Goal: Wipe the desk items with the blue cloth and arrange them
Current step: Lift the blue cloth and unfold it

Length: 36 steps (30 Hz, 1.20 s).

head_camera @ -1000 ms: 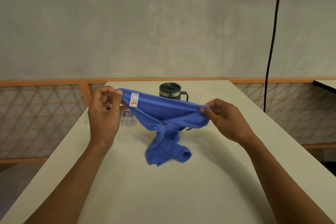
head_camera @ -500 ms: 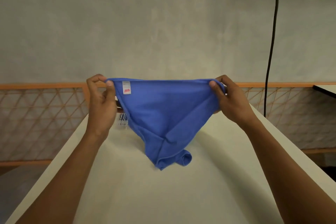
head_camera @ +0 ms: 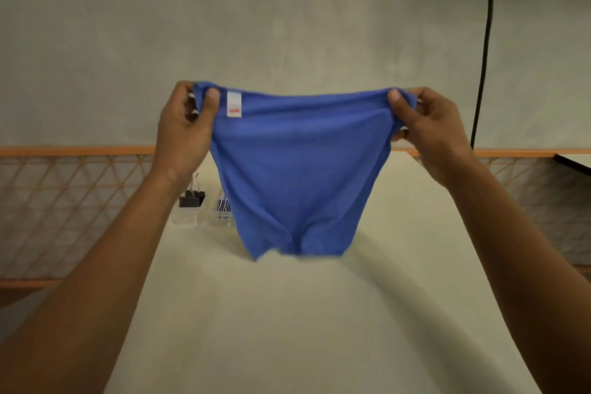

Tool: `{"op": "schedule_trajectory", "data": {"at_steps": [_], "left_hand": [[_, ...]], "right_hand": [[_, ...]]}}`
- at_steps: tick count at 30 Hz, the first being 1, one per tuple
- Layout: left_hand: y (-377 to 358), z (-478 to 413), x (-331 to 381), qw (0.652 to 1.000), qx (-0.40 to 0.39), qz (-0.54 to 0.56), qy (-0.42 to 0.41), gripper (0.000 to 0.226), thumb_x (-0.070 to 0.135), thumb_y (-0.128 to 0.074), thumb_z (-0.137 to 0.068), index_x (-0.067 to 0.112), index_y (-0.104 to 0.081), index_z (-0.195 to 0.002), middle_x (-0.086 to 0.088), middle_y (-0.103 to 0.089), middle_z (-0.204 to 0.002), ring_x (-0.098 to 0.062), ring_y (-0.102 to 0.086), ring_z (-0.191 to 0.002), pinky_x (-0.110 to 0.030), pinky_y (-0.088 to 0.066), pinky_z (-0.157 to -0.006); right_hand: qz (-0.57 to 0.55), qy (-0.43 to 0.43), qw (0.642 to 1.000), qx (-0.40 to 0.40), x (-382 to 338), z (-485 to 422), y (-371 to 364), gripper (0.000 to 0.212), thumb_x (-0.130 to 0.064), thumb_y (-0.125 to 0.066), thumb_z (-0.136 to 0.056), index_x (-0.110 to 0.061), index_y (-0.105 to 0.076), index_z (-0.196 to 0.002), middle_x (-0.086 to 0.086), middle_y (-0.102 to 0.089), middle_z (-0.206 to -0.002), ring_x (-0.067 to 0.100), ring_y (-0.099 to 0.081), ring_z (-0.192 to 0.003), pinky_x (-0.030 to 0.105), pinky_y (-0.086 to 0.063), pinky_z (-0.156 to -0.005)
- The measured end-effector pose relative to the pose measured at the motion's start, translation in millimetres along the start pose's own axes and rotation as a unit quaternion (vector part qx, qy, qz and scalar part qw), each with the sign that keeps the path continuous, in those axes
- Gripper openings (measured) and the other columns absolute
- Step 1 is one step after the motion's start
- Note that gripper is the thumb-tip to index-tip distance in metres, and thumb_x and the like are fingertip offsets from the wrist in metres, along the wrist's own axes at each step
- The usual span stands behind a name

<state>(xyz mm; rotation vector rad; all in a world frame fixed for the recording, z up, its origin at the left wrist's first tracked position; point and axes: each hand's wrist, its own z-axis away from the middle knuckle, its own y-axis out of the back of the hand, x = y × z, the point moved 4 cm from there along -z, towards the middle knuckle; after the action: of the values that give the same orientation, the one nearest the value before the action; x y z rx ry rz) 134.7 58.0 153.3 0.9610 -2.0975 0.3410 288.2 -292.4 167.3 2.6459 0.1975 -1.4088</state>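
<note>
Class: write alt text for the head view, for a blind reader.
The left hand and right hand pinch the top corners of a blue cloth, holding it spread over a desk. A black binder clip and a clear packet lie on it.

Centre of frame: the blue cloth is showing a soft, matt, finely napped weave, with a smoother white fabric label at its upper left. Lower half: the bench is presenting a smooth, matt, off-white top. Left of centre: the binder clip is appearing as black metal with bright wire handles, and the box just below it is looking like clear plastic. Upper half: the wall is looking matt and slightly rough.
</note>
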Motion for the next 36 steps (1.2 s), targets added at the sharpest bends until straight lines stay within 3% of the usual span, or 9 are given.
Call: {"op": "schedule_trajectory", "data": {"at_steps": [5,9,13,17,19,23,28,32,36], "left_hand": [[9.4,6.2,41.6,0.999,-0.003,0.037,-0.018,0.019,0.038,-0.061,-0.11,0.02,-0.064,-0.108,0.006,-0.067,-0.092,-0.002,-0.062,-0.083,-0.022,-0.049,-0.075],[20.6,58.7,18.6,0.988,-0.094,0.097,0.08,0.023,0.035,-0.074,-0.101,0.012,-0.075,-0.106,-0.009,-0.077,-0.101,-0.016,-0.071,-0.095,-0.035,-0.055,-0.087],[31.2,126.5,-21.1,0.937,-0.285,0.105,0.175,0.019,0.028,-0.083,-0.091,0.01,-0.077,-0.093,-0.017,-0.072,-0.088,-0.021,-0.07,-0.084,-0.023,-0.058,-0.076],[42.8,156.4,-53.9,0.881,-0.4,0.05,0.248,0.011,0.022,-0.078,-0.098,0.012,-0.075,-0.095,-0.02,-0.076,-0.094,-0.029,-0.074,-0.09,-0.032,-0.056,-0.08],[42.4,152.9,-63.5,0.884,-0.388,0.029,0.258,0.011,0.025,-0.075,-0.1,0.014,-0.074,-0.098,-0.02,-0.078,-0.098,-0.028,-0.076,-0.092,-0.033,-0.055,-0.081],[34.0,130.0,-80.3,0.914,-0.304,0.03,0.268,0.012,0.025,-0.067,-0.101,0.019,-0.076,-0.1,-0.009,-0.079,-0.096,-0.016,-0.073,-0.085,-0.022,-0.054,-0.064],[17.4,112.1,-126.1,0.903,-0.299,-0.055,0.304,0.019,0.026,-0.064,-0.108,0.01,-0.073,-0.112,-0.006,-0.081,-0.099,-0.017,-0.072,-0.083,-0.029,-0.052,-0.064],[6.2,112.4,-154.0,0.92,-0.271,-0.171,0.224,0.006,0.022,-0.069,-0.106,0.021,-0.075,-0.104,0.013,-0.078,-0.106,-0.005,-0.071,-0.105,-0.025,-0.053,-0.078],[0.9,113.3,-158.2,0.922,-0.272,-0.245,0.129,0.015,0.044,-0.074,-0.099,0.036,-0.076,-0.112,0.024,-0.075,-0.115,0.002,-0.068,-0.109,-0.026,-0.053,-0.085]], "right_hand": [[0.028,0.045,0.999,-0.007,-46.0,15.5,11.8,0.026,-0.046,-0.073,-0.101,-0.02,-0.071,-0.1,-0.008,-0.066,-0.075,0.015,-0.058,-0.067,0.029,-0.047,-0.059],[-0.046,-0.04,0.985,-0.16,-24.8,57.9,18.7,0.018,-0.031,-0.077,-0.094,-0.013,-0.073,-0.096,0.005,-0.07,-0.086,0.018,-0.066,-0.082,0.028,-0.05,-0.071],[-0.019,-0.136,0.928,-0.345,31.5,105.2,24.0,0.019,-0.023,-0.084,-0.091,-0.012,-0.069,-0.089,0.012,-0.064,-0.082,0.026,-0.06,-0.075,0.036,-0.048,-0.065],[0.007,-0.214,0.846,-0.489,76.2,135.3,28.7,0.015,-0.029,-0.08,-0.095,-0.018,-0.07,-0.096,0.01,-0.065,-0.081,0.022,-0.058,-0.066,0.031,-0.048,-0.058],[0.0,-0.22,0.846,-0.486,85.5,135.2,27.2,0.016,-0.029,-0.079,-0.096,-0.016,-0.07,-0.098,0.009,-0.066,-0.082,0.021,-0.061,-0.07,0.03,-0.049,-0.062],[-0.024,-0.204,0.899,-0.387,94.4,120.0,25.4,0.02,-0.026,-0.069,-0.105,-0.008,-0.069,-0.095,0.009,-0.06,-0.078,0.015,-0.053,-0.062,0.024,-0.044,-0.052],[0.065,-0.239,0.93,-0.27,132.1,101.9,16.8,0.034,-0.038,-0.072,-0.101,-0.005,-0.072,-0.108,0.002,-0.07,-0.089,0.014,-0.057,-0.074,0.027,-0.042,-0.058],[0.225,-0.195,0.929,-0.22,165.5,99.3,8.1,0.015,-0.035,-0.08,-0.096,-0.025,-0.073,-0.104,-0.011,-0.077,-0.102,0.014,-0.071,-0.091,0.029,-0.056,-0.073],[0.329,-0.133,0.905,-0.235,171.7,103.0,2.1,0.015,-0.036,-0.079,-0.095,-0.034,-0.068,-0.104,-0.005,-0.075,-0.101,0.017,-0.069,-0.093,0.029,-0.054,-0.079]]}}
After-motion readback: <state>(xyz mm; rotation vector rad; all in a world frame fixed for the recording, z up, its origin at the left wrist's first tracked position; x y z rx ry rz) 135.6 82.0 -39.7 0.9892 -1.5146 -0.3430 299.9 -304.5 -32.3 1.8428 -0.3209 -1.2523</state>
